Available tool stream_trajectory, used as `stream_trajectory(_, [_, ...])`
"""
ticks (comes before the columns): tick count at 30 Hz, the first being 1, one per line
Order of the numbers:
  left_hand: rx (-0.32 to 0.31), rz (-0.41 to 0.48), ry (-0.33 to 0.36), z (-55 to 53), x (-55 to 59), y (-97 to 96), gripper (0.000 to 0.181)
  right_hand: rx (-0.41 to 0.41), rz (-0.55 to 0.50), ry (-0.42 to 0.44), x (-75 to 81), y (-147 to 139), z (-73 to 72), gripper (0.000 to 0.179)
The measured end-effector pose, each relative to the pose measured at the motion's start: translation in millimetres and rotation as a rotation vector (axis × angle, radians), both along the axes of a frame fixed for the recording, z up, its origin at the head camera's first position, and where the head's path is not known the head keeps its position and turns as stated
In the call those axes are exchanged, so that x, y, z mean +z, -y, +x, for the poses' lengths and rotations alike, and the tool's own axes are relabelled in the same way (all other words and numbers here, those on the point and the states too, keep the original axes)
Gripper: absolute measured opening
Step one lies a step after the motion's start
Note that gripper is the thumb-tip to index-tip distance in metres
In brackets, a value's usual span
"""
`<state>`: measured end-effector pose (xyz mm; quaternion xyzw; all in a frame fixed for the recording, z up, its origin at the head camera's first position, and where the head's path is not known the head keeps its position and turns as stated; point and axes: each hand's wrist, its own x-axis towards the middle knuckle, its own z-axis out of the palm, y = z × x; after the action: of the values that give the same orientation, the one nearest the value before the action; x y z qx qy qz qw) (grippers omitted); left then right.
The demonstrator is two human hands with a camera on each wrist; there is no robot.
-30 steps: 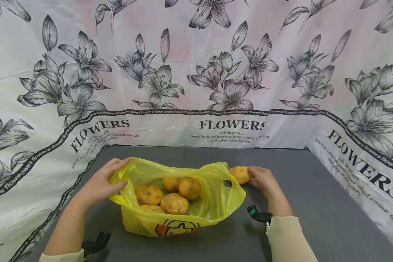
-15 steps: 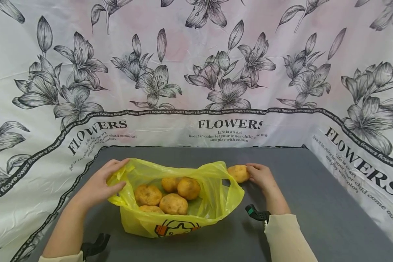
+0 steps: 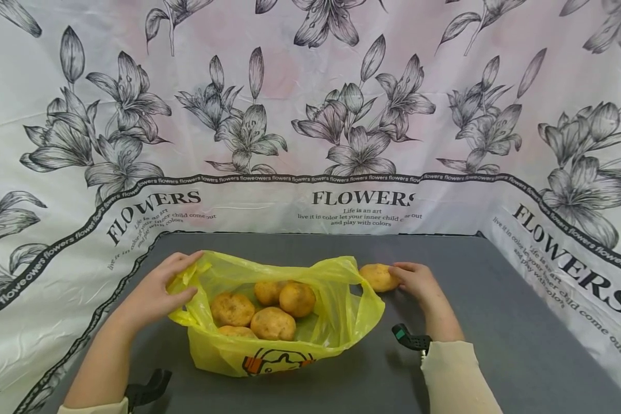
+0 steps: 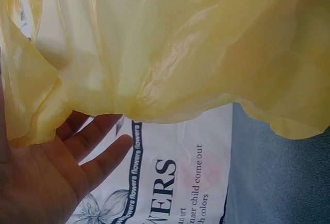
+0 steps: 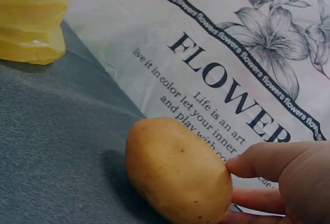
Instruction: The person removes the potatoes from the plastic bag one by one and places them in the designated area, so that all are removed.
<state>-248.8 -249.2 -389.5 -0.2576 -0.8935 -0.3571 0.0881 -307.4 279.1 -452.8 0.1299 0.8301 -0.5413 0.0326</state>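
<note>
Potato (image 3: 378, 278) lies left of my right hand (image 3: 418, 282), which pinches its near end; long axis points toward yellow bag (image 3: 217, 351).

A person's bare left hand (image 3: 157, 290) stretches forward, palm turned inward, thumb parted from loosely extended fingers (image 4: 105, 163). Opposite, the bare right hand (image 3: 416, 282) bends inward at the wrist, thumb and fingers pinching. Both bare forearms (image 3: 106, 353) emerge from cream-coloured fabric sleeves (image 3: 460, 376).
</note>
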Motion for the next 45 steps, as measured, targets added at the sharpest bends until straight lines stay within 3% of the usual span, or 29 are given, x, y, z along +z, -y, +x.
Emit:
stream_trajectory(9, [-0.009, 0.004, -0.022, -0.8, 1.8, 2.0, 0.065, 0.057, 0.03, 0.018, 7.5, -4, 3.3, 0.057])
stream_trajectory(24, [-0.023, 0.012, -0.04, 0.7, -0.5, 0.5, 0.065, 0.072, 0.12, 0.033, 20.5, 4, 5.3, 0.061])
stream_trajectory(37, [-0.02, 0.03, -0.014, -3.4, 6.8, 0.7, 0.066, 0.082, 0.146, -0.149, 66.5, 24, 17.8, 0.061])
stream_trajectory(45, [-0.036, 0.066, -0.003, -2.5, -0.6, -0.2, 0.068, 0.136, 0.15, -0.274, 90.0, 41, 43.5, 0.057])
